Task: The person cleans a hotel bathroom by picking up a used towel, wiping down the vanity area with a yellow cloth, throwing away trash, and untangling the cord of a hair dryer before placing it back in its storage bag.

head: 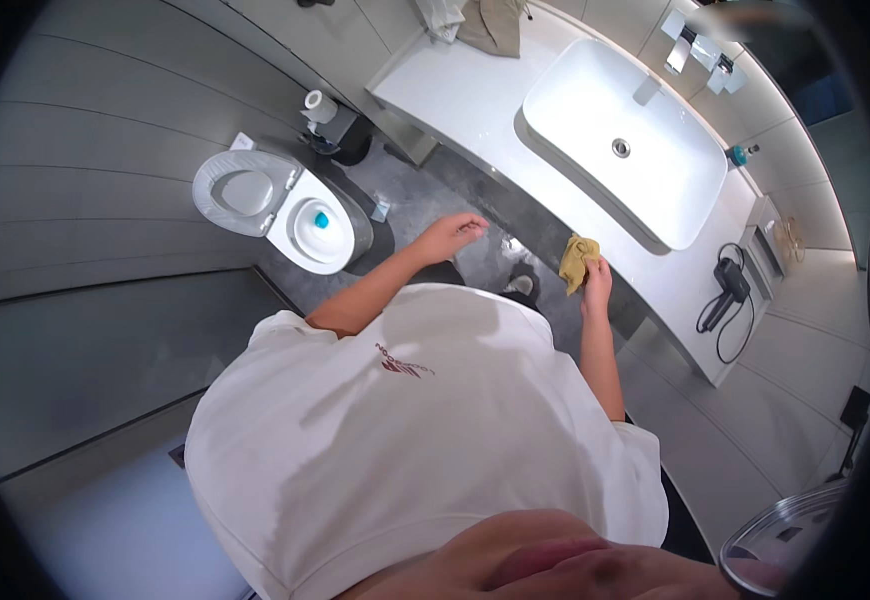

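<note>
My right hand (596, 285) grips a crumpled yellow cloth (577, 261) beside the front edge of the white countertop (461, 101). The cloth hangs from my fingers at the counter's edge; whether it touches it I cannot tell. My left hand (451, 236) is held over the grey floor, loosely curled, with nothing in it. A white rectangular vessel sink (645, 191) with a metal drain (621, 148) sits on the counter beyond my right hand. Water marks shine on the floor (423, 176) below my hands.
At left stands a toilet (337, 251) with its lid raised and something blue in the bowl. A toilet paper roll (321, 106) rests on a dark bin (348, 133). A corded hair dryer (731, 281) lies at the counter's right end; a beige cloth bag (491, 28) lies at its far end.
</note>
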### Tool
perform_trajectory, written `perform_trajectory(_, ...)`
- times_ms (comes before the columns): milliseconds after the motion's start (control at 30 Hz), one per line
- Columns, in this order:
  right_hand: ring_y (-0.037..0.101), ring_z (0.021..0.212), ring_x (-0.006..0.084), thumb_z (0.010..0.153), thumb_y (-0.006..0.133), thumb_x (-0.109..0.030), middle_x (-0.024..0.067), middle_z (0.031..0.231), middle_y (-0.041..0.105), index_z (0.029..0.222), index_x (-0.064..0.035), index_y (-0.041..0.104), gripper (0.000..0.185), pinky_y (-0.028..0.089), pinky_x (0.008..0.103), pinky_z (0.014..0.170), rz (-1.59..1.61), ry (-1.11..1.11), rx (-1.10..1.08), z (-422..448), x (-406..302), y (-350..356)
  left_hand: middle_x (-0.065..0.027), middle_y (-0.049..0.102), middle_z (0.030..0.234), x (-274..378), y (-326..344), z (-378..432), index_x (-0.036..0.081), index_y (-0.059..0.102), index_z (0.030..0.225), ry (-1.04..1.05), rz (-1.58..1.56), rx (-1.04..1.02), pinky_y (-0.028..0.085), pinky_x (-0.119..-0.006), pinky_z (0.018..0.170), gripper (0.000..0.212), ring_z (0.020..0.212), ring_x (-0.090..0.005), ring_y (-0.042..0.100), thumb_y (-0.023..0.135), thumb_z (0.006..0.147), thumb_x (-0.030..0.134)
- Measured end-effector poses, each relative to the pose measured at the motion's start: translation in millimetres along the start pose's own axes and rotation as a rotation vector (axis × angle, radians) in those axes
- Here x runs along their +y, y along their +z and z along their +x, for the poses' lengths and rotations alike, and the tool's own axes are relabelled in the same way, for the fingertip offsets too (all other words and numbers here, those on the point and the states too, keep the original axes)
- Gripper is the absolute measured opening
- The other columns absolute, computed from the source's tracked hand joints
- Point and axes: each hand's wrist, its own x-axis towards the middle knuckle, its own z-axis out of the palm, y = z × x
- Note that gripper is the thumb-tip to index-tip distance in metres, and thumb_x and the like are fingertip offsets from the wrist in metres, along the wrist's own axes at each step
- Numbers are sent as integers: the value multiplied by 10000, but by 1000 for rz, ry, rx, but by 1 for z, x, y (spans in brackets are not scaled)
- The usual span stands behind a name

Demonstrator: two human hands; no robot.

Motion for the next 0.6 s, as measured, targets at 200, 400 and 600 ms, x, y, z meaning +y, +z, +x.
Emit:
perform_trajectory(200,558,731,111,823,510,-130,29,871,577,1057,-35,510,253,446,232,628,73,65,-90,4,5,33,-35,593,869,6,-27,23,33,559,1026,40,-10,95,423,-236,740,219,806,-97,534,538,848,161)
perform_trajectory(400,578,802,148,824,502,-107,59,924,584,1046,-22,511,238,462,257,694,97,94,-92,11,15,29,-22,590,849,8,-95,73,26,566,991,138,-32,192,425,-225,732,186,798,-86,539,529,849,140)
perform_trajectory(600,573,832,164,829,489,-105,69,935,572,1035,-19,499,223,469,277,712,183,65,83,30,-1,23,-55,568,774,91,-213,148,65,515,886,409,480,358,424,-268,676,129,745,-162,557,464,780,12)
